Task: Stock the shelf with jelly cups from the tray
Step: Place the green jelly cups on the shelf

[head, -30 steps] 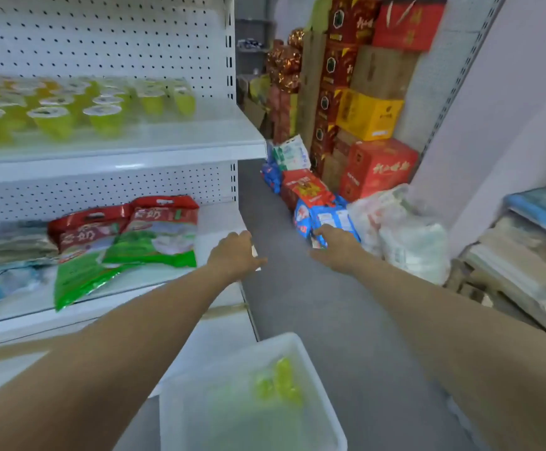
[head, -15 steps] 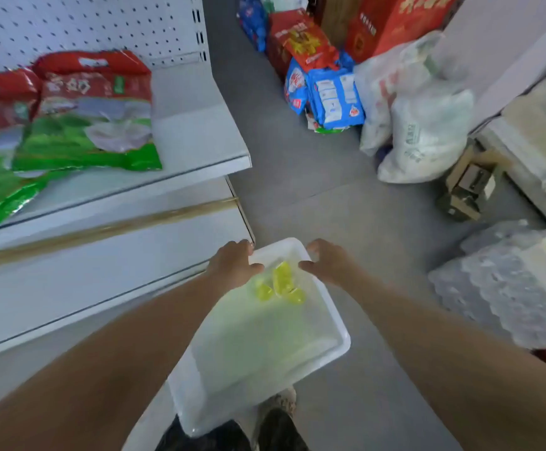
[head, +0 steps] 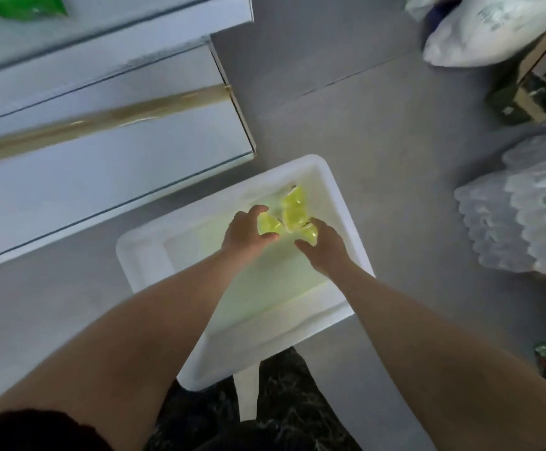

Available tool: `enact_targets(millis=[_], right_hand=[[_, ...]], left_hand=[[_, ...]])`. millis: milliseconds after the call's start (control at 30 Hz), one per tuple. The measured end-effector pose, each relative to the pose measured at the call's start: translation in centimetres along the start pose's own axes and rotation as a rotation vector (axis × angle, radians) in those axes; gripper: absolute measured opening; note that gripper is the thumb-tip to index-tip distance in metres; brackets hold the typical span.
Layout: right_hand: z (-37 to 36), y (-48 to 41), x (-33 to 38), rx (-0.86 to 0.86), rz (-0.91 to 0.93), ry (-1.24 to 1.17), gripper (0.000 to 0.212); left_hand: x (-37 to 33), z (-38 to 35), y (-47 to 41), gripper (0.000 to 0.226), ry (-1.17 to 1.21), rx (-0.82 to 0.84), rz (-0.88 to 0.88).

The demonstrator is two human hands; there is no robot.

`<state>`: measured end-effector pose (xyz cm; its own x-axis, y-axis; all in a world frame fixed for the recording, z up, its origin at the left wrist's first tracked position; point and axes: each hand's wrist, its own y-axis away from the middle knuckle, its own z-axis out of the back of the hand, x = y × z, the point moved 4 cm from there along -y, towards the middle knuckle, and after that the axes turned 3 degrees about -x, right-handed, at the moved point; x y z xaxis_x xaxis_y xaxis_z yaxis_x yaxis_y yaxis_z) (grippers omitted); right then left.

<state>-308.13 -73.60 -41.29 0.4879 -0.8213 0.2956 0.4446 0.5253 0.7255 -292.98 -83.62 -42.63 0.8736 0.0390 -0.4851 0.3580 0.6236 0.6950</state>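
My left grip is curled round the left jelly cup; my right grip pinches the right jelly cup. The third jelly cup lies between them, all near the far right corner of the tray, on the floor.

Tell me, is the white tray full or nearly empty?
Nearly empty. Only a few yellow-green jelly cups lie at one end of the white tray; the rest is bare.
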Motion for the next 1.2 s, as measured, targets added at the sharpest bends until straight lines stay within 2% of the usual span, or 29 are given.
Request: enact_targets(millis=[100,200,333,500,700,933,1067,1200], right_hand=[[-0.7,-1.0,-0.5,-0.077,-0.042,-0.082,0.059],[-1.5,-1.3,-1.0,-0.128,-0.059,-0.141,0.052],[-3.4,-1.4,-1.6,-0.115,-0.098,-0.172,0.043],[-6.1,-1.6,-1.8,-0.072,-0.138,-0.231,0.034],[-6.9,-1.5,-1.5,-0.062,-0.146,-0.252,0.035],[-4.5,0.2,-0.5,-0.063,-0.107,-0.298,0.051],[-1.5,2.4,1.3,-0.088,-0.033,-0.291,0.052],[2.4,5.1,3.8,-0.133,0.088,-0.295,0.053]], left_hand=[[0.3,-1.1,-1.3,0.065,0.028,0.025,-0.043],[0.8,-1.8,-2.3,0.055,0.031,0.038,-0.042],[2.3,-2.4,-3.1,0.039,0.065,0.002,-0.014],[5.2,-2.7,-2.6,0.036,0.086,-0.046,0.031],[7.2,-3.0,-1.7,0.037,0.128,-0.044,0.061],[6.6,-0.9,0.9,0.04,0.3,-0.01,0.199],[5.3,1.5,3.1,0.047,0.445,-0.012,0.214],[3.1,5.1,5.9,0.052,0.575,-0.046,0.144]])
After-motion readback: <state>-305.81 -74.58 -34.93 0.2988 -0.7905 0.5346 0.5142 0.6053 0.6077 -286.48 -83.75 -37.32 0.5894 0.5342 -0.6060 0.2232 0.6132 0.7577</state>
